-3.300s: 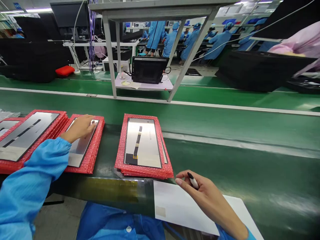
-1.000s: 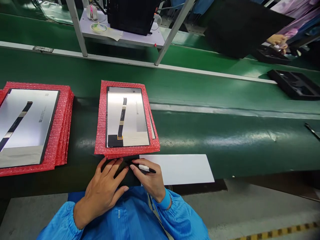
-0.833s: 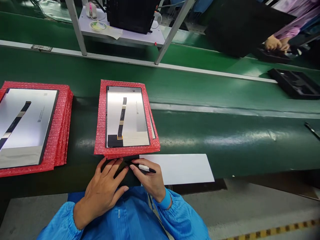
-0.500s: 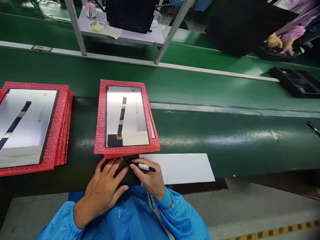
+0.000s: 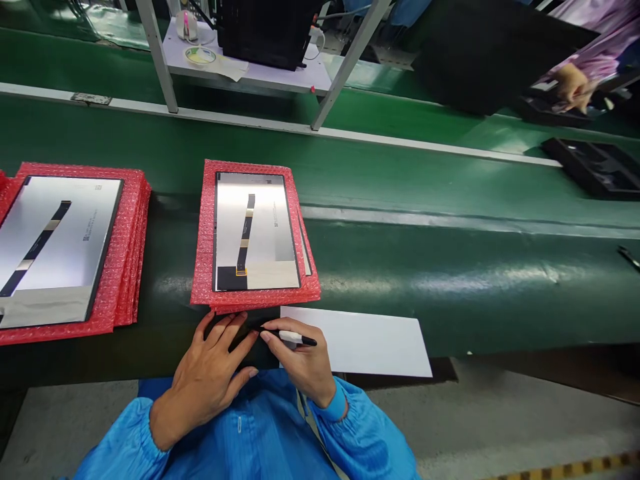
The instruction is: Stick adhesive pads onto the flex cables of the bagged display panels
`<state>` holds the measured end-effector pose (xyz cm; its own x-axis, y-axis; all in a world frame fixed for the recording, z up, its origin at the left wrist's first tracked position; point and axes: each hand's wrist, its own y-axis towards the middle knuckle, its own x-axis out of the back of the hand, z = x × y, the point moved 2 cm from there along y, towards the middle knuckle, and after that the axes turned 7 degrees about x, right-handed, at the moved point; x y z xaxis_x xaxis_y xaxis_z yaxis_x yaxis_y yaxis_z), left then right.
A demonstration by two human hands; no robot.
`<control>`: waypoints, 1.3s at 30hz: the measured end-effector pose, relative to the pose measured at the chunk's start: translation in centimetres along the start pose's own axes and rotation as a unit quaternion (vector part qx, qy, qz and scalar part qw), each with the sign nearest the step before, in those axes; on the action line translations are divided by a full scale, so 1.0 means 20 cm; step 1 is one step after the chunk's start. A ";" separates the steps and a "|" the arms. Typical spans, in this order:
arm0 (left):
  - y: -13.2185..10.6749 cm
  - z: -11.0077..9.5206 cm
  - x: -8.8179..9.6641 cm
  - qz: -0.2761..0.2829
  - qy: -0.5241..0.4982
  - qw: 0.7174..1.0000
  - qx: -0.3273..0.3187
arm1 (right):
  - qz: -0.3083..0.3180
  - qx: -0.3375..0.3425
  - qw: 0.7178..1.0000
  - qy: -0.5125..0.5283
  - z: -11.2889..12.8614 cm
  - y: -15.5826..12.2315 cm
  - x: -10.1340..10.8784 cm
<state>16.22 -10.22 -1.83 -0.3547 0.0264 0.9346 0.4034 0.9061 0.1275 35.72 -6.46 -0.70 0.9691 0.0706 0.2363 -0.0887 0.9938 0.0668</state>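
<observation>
Since three seconds back my left hand (image 5: 215, 373) has come off the far-left stack (image 5: 55, 247) and now lies flat, fingers spread, gripping nothing, on the dark panel (image 5: 260, 359) at the near edge of the belt (image 5: 450, 267). Touching its fingertips, my right hand (image 5: 300, 363) pinches a pen (image 5: 295, 339) between thumb and forefinger, tip aimed at my left fingers. Just beyond both sets of knuckles sits a silver panel (image 5: 253, 232) on red bubble wrap (image 5: 205, 253), its near edge almost at my fingertips. A white sheet (image 5: 370, 343) lies under and to the right of my right hand. Well off to the right are a black tray (image 5: 595, 175) and a co-worker's hand (image 5: 573, 83).
</observation>
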 end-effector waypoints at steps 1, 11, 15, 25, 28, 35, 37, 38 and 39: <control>0.00 0.00 0.00 -0.001 -0.003 1.000 0.001 | 0.000 0.004 1.000 -0.004 0.02 0.00 0.01; -0.06 0.02 0.08 -0.120 -0.121 0.984 -0.048 | -0.052 0.025 0.998 -0.022 0.16 0.10 0.22; 0.00 0.07 0.28 -0.161 -0.144 0.968 -0.126 | -0.080 0.043 0.996 -0.021 0.22 0.18 0.26; 0.45 0.40 0.33 -0.199 -0.116 0.952 -0.204 | -0.067 0.072 0.995 -0.026 0.26 0.42 0.14; 0.44 0.43 0.28 -0.213 -0.144 0.946 -0.198 | -0.064 0.067 0.996 -0.013 0.25 0.45 0.09; 0.41 0.44 0.26 -0.216 -0.171 0.940 -0.200 | -0.033 0.026 0.999 0.002 0.25 0.49 0.01; 0.41 0.44 0.25 -0.214 -0.171 0.940 -0.202 | -0.039 0.020 0.999 -0.008 0.24 0.49 0.02; 0.42 0.44 0.25 -0.213 -0.171 0.940 -0.203 | -0.042 0.021 0.999 -0.014 0.24 0.50 0.02; 0.42 0.44 0.25 -0.212 -0.171 0.940 -0.203 | -0.045 0.022 0.999 -0.018 0.23 0.50 0.03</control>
<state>10.36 1.16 1.05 -0.7795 -0.1042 0.6177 0.4277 0.6320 0.6463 34.28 3.03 4.55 0.9646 -0.0223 0.2628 -0.0130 0.9912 0.1317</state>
